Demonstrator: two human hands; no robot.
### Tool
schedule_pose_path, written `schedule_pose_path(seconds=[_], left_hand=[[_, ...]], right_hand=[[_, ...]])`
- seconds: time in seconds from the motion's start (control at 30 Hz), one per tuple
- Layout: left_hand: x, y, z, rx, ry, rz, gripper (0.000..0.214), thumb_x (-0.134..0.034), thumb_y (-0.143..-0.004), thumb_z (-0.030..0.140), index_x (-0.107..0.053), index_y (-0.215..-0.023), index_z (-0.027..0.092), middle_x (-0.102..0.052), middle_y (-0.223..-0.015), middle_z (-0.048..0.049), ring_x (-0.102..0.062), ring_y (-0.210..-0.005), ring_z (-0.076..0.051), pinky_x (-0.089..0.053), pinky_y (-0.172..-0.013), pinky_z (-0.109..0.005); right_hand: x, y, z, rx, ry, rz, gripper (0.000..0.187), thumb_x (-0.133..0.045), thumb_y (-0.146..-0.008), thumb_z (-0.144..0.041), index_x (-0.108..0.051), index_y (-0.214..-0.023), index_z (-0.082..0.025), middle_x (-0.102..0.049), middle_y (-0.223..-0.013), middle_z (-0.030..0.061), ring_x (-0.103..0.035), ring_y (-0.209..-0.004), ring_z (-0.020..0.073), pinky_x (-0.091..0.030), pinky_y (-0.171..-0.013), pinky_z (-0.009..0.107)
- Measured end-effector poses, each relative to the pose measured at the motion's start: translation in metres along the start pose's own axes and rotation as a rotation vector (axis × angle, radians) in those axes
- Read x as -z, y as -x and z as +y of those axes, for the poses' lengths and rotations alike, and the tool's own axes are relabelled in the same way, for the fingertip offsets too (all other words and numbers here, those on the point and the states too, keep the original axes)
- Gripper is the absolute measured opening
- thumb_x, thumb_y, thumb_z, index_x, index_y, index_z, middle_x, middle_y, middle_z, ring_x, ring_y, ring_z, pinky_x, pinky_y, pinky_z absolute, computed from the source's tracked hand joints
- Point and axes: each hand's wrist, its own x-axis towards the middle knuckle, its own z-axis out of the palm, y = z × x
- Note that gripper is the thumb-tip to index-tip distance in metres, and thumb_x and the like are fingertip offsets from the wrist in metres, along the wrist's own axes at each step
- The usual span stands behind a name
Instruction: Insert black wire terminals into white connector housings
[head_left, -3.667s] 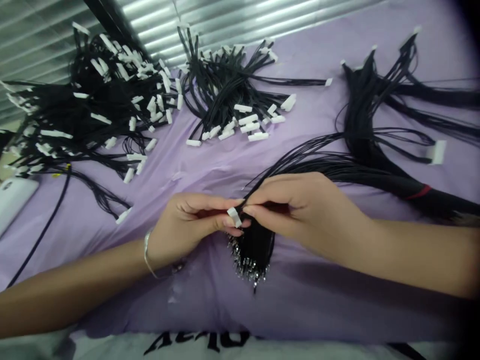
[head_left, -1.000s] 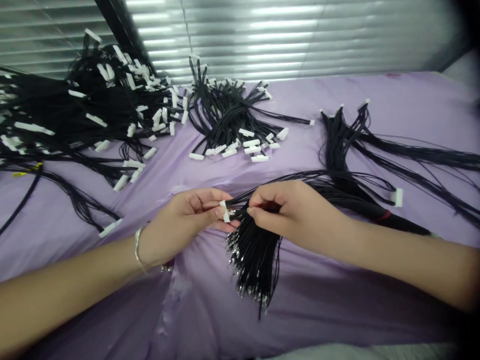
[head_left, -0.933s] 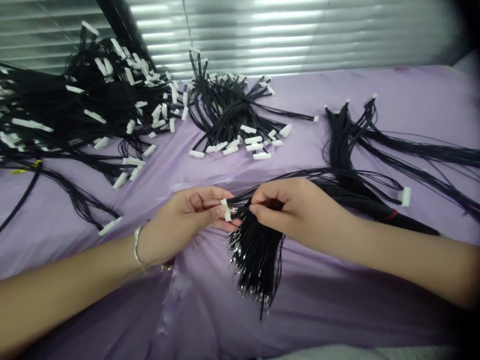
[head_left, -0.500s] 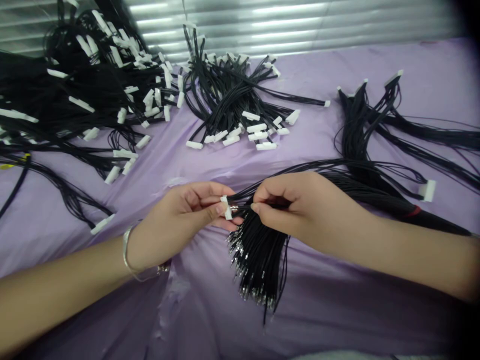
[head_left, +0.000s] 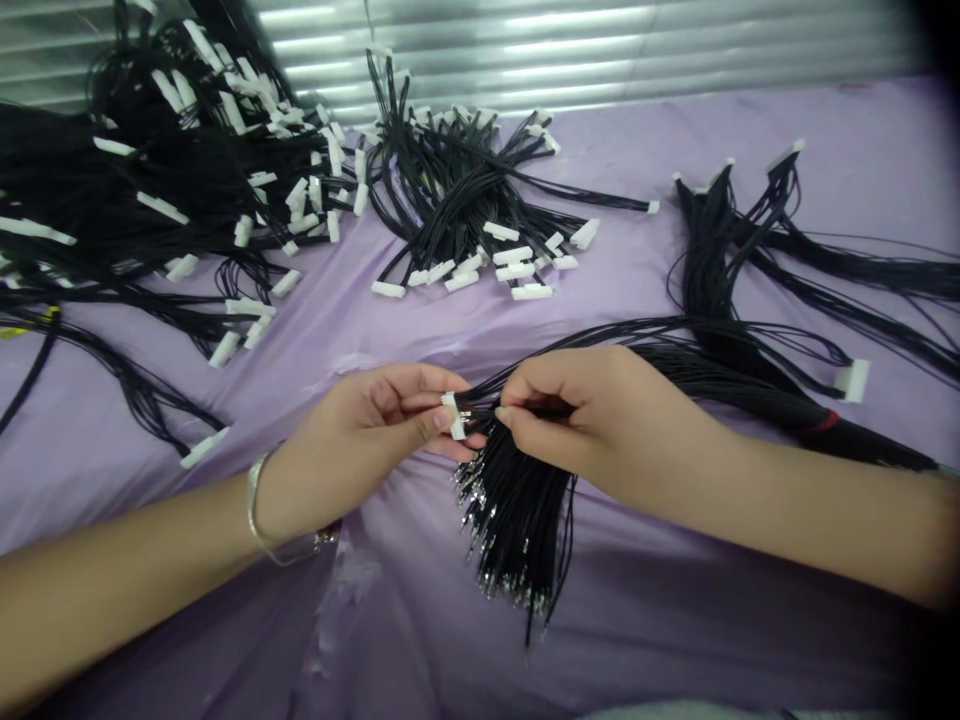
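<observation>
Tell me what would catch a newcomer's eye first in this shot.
The bundle of black wires fanning out at centre stands out first, its metal terminals glinting at the lower ends. Just above, the left hand pinches a white plastic connector, while the right hand pinches wires beside it. Behind them, tangled wire harnesses with white connectors lie across a lilac sheet.

Bright, soft light; dark, shaded corners

Glare streaks the silver slatted metal blind; the creased lilac sheet bows and blurs toward the frame edges.
</observation>
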Motion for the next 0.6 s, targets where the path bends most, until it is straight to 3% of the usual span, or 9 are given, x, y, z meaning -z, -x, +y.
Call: schedule_pose_path(seconds=[0.4, 0.6], left_hand=[[-0.0003, 0.0003, 0.0016, -0.009, 0.006, -0.002, 0.009, -0.066, -0.082, 0.011, -0.067, -0.09, 0.016, -0.072, -0.074, 0.0046, -0.071, -0.07, -0.008, -0.059, -0.065, -0.012], [-0.0026, 0.0009, 0.001, -0.003, -0.045, 0.027, 0.01, -0.066, -0.082, 0.012, -0.067, -0.092, 0.013, -0.072, -0.077, 0.002, -0.07, -0.069, -0.008, -0.06, -0.07, -0.015]], right_hand=[[-0.0018, 0.002, 0.0002, 0.025, 0.005, 0.051, 0.011, -0.055, -0.074, -0.013, -0.057, -0.064, -0.017, -0.052, -0.055, -0.0083, -0.042, -0.05, 0.0021, -0.031, -0.048, 0.016], [-0.0044, 0.004, 0.0005, 0.138, 0.053, 0.098, 0.012, -0.055, -0.073, -0.009, -0.053, -0.063, -0.016, -0.05, -0.057, -0.0066, -0.041, -0.053, 0.0032, -0.032, -0.051, 0.017]])
